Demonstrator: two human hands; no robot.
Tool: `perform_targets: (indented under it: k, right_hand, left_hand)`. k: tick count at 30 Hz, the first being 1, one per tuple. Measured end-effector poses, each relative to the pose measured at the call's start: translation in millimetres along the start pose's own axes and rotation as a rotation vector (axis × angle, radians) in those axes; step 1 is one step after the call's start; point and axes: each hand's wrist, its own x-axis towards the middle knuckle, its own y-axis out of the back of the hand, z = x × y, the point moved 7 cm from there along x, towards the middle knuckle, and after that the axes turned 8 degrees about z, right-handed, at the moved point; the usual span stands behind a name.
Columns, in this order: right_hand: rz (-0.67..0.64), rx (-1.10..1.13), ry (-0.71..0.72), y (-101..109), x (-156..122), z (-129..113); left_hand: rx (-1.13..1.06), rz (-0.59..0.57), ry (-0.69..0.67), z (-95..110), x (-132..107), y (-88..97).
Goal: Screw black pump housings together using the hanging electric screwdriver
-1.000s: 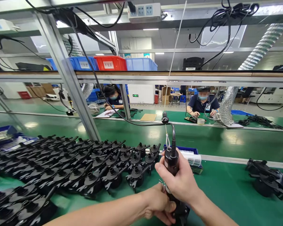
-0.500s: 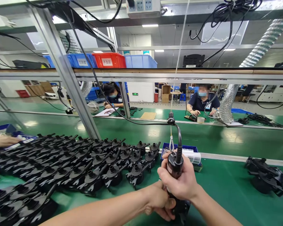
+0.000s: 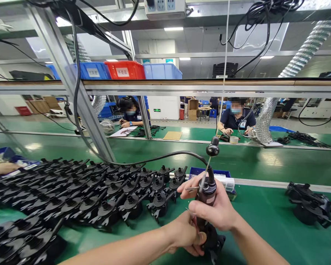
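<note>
My right hand (image 3: 215, 208) is wrapped round a black electric screwdriver (image 3: 206, 197) that hangs from a thin cord and has a black cable running off to the left. The tool stands upright, tip down on a black plastic part (image 3: 214, 243) on the green mat. My left hand (image 3: 186, 235) is closed on that part just below the tool. Much of the part is hidden by both hands.
Several rows of black plastic parts (image 3: 79, 195) cover the mat to the left. A blue tray (image 3: 213, 175) sits behind the tool. More black parts (image 3: 310, 208) lie at the right. Another person's hand (image 3: 1, 168) shows at the far left. Two co-workers sit across the line.
The screwdriver has come down and shifted slightly right, and its cable now sags lower. My left hand stays on the part.
</note>
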Motion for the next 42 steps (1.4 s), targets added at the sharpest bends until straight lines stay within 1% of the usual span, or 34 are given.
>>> perform_targets:
  k: [1, 2, 3, 4, 5, 6, 7, 9, 11, 13, 16, 18, 21, 23, 26, 29, 31, 33, 37, 39, 42]
  right_hand:
    - [-0.057, 0.038, -0.061, -2.0, -0.4, 3.6]
    - [-0.088, 0.051, -0.114, -2.7, -0.9, 6.9]
    - [-0.085, 0.036, -0.144, -1.6, -1.0, 8.9]
    - [-0.041, 0.005, -0.149, 1.7, -0.5, 9.1]
    - [0.035, -0.034, -0.129, 6.8, 0.2, 7.2]
    - [0.127, -0.070, -0.090, 12.7, 0.4, 3.1]
    - [0.208, -0.096, -0.042, 17.7, -0.2, -2.4]
    - [0.298, -0.117, 0.044, 22.8, -2.8, -14.1]
    - [0.318, -0.112, 0.094, 23.7, -5.3, -22.8]
    - [0.326, -0.090, 0.090, 23.4, -6.5, -24.3]
    - [0.323, -0.063, 0.037, 21.3, -5.6, -14.2]
    - [0.314, -0.074, 0.007, 20.2, -4.1, -4.3]
    - [0.329, -0.125, -0.020, 21.5, -1.8, 6.7]
    - [0.323, -0.162, -0.043, 20.1, -0.4, 10.3]
    - [0.278, -0.230, -0.077, 12.1, -0.5, 14.5]
    - [0.283, -0.231, -0.080, 5.8, -4.9, 23.1]
    - [0.329, -0.232, -0.049, 6.2, -9.0, 29.5]
    - [0.371, -0.272, -0.015, 8.5, -12.1, 34.2]
    - [0.396, -0.310, 0.014, 11.4, -11.8, 35.5]
    - [0.400, -0.327, 0.006, 9.8, -10.3, 33.0]
    - [0.423, -0.364, -0.065, 5.9, -9.7, 30.2]
  left_hand:
    - [0.047, 0.074, -0.059, 6.5, -6.1, 1.8]
    - [0.076, 0.134, -0.155, 13.8, -12.3, 1.8]
    - [0.073, 0.160, -0.282, 21.1, -18.3, -0.8]
    - [0.030, 0.143, -0.416, 26.8, -23.6, -5.6]
    - [-0.025, 0.098, -0.522, 29.0, -27.0, -10.8]
    - [-0.085, 0.045, -0.586, 28.0, -27.8, -14.6]
    - [-0.138, -0.005, -0.613, 25.1, -25.9, -16.5]
    - [-0.185, -0.070, -0.613, 19.1, -18.1, -14.4]
    - [-0.171, -0.101, -0.622, 18.1, -11.3, -7.4]
    - [-0.141, -0.112, -0.641, 20.6, -7.8, -0.3]
    - [-0.111, -0.094, -0.638, 23.9, -5.1, 4.7]
    - [-0.109, -0.070, -0.626, 25.3, -3.4, 3.9]
    - [-0.116, -0.028, -0.643, 30.5, -2.7, -1.2]
    - [-0.129, -0.012, -0.648, 36.6, -4.1, -6.7]
    - [-0.189, -0.013, -0.655, 50.5, -11.7, -14.1]
    - [-0.204, -0.029, -0.685, 62.2, -21.3, -16.8]
    - [-0.138, -0.011, -0.680, 61.6, -22.6, -14.9]
    - [-0.069, 0.021, -0.669, 56.2, -20.5, -11.0]
    - [-0.064, 0.050, -0.648, 47.2, -16.8, -6.0]
    - [-0.089, 0.055, -0.659, 47.8, -16.9, -6.1]
    - [-0.113, 0.040, -0.721, 49.2, -13.9, -7.9]
